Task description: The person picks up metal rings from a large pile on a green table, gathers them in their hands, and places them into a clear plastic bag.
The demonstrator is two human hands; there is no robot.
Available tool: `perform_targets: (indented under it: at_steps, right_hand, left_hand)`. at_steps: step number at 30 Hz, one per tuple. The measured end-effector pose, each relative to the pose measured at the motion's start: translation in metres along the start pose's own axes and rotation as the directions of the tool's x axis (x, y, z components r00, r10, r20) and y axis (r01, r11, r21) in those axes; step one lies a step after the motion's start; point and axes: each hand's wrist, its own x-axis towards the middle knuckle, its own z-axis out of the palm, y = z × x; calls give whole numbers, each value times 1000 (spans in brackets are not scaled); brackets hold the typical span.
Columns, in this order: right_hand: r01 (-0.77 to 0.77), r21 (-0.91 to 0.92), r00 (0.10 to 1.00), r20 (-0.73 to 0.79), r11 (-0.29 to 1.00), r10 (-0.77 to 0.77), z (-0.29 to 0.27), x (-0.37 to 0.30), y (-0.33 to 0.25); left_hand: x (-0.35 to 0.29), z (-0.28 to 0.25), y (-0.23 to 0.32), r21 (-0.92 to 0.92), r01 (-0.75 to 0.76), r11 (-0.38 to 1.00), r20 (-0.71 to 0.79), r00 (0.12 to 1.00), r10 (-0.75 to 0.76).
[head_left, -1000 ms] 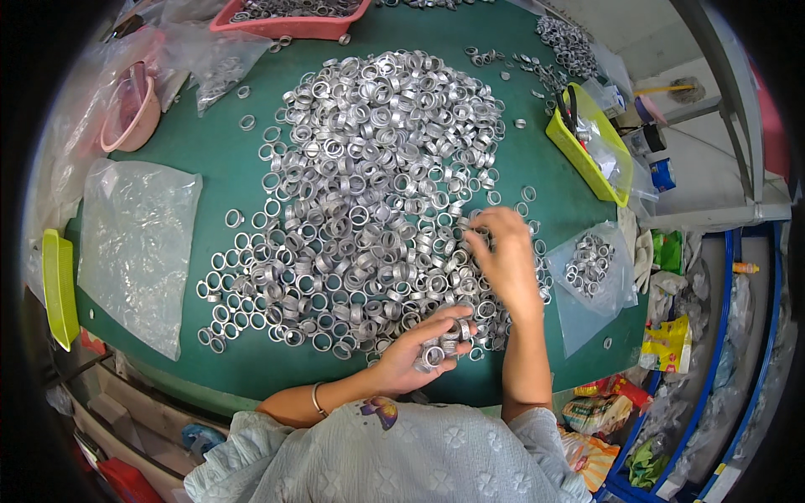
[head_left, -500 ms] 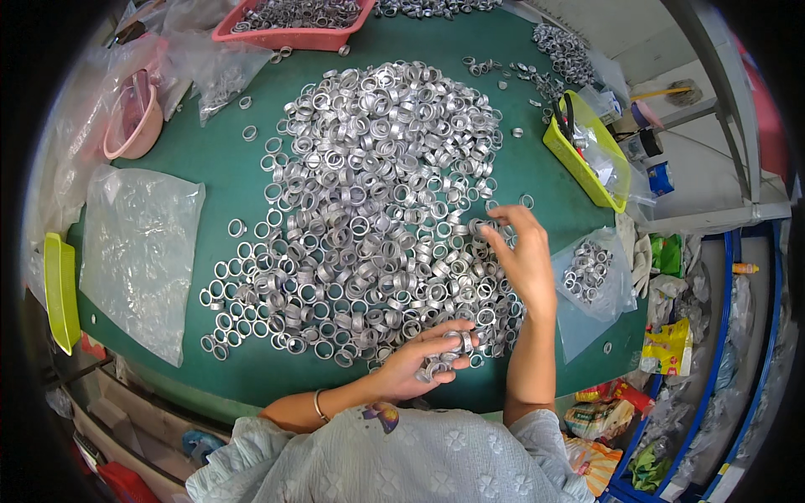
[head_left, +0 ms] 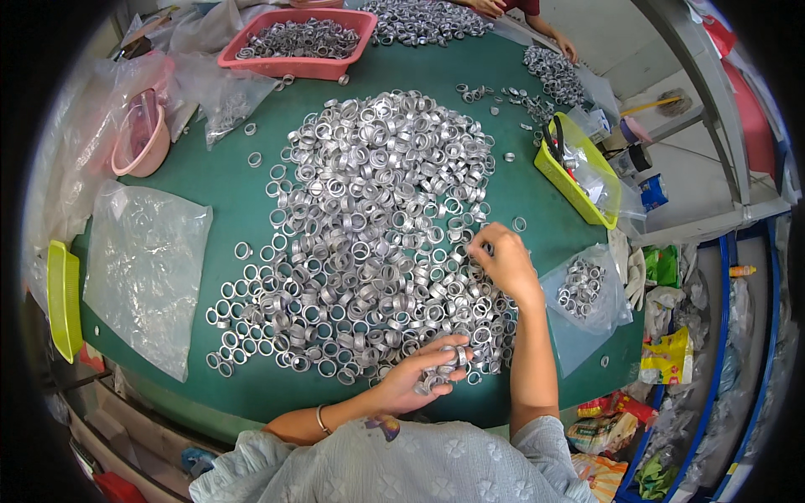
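A wide heap of silver metal rings [head_left: 360, 243] covers the middle of the green tabletop. Several of these rings [head_left: 438, 370] lie gathered in my left hand [head_left: 411, 379], its fingers curled round them at the heap's near edge. Over the right edge of the heap is my right hand [head_left: 507, 267], thumb and fingertips pinched together. A ring [head_left: 488, 249] shows dark between those fingertips, partly hidden by them. To the right of that hand, a clear plastic bag [head_left: 579, 331] lies flat with more rings on it.
A pink tray [head_left: 365, 50] full of rings stands at the back left, a pink basin [head_left: 147, 155] left of the heap. A flat clear bag [head_left: 147, 277] lies on the left. A yellow-green basket [head_left: 579, 189] stands at right. Another person's hand [head_left: 567, 49] is at the far edge.
My right hand's fingers have closed from a more spread pose onto a ring. The view has tilted up slightly, bringing another person's hands in at the far edge. My left hand keeps its rings.
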Motion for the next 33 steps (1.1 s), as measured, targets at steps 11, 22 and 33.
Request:
perform_targets:
  at_steps: [11,22,33]
  right_hand:
    - [105,-238,978,-151,965,-143,24,21,22]
    - [53,-99,942,-326,994,-83,38,68,51]
    - [-52,449,973,226,892,-57,-12,46,21]
  left_hand:
    - [0,2,3,21,-27,999,-4,1000,28]
    - [4,-3,1,-23,9,1000,3,1000,-9]
    - [-3,-5,3,-42,-43,998,-22,999,43]
